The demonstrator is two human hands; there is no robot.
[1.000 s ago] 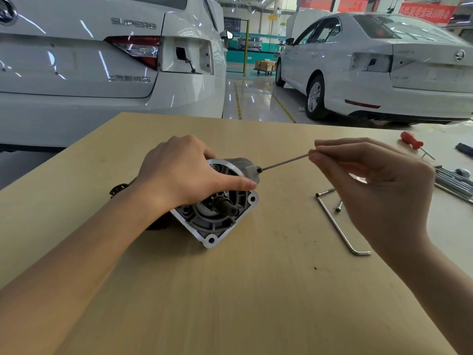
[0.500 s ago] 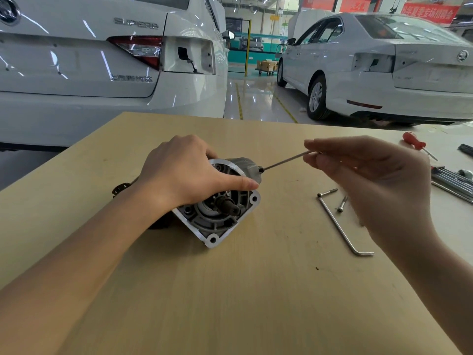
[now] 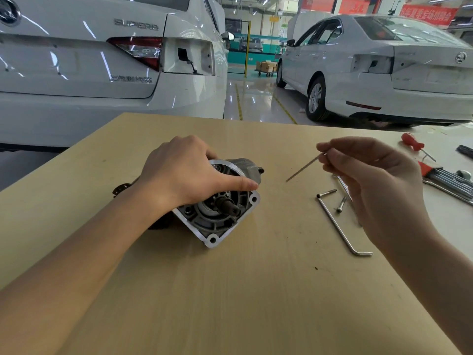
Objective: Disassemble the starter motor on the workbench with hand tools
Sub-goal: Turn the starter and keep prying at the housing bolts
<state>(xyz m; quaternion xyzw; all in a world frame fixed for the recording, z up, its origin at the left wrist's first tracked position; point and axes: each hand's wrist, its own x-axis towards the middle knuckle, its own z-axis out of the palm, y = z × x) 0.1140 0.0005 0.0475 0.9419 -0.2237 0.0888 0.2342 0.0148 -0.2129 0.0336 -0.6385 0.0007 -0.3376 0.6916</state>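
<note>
The grey starter motor (image 3: pixel 217 216) lies on its side on the wooden workbench (image 3: pixel 230 290), its aluminium nose housing and shaft facing me. My left hand (image 3: pixel 189 172) presses down on top of it, thumb stretched over the housing rim. My right hand (image 3: pixel 376 180) pinches a long thin bolt (image 3: pixel 303 167) by its upper end; its tip hangs free in the air to the right of the motor.
A long L-shaped hex key (image 3: pixel 340 226) and two loose bolts (image 3: pixel 326 193) lie under my right hand. A red-handled screwdriver (image 3: pixel 413 144) and a hex key set (image 3: pixel 448 178) sit at the right edge. Two white cars (image 3: pixel 102 67) stand beyond the bench.
The long bolt was in the motor's upper right corner; my right hand has drawn it out to the right, and it is free of the housing. My left hand has stayed put.
</note>
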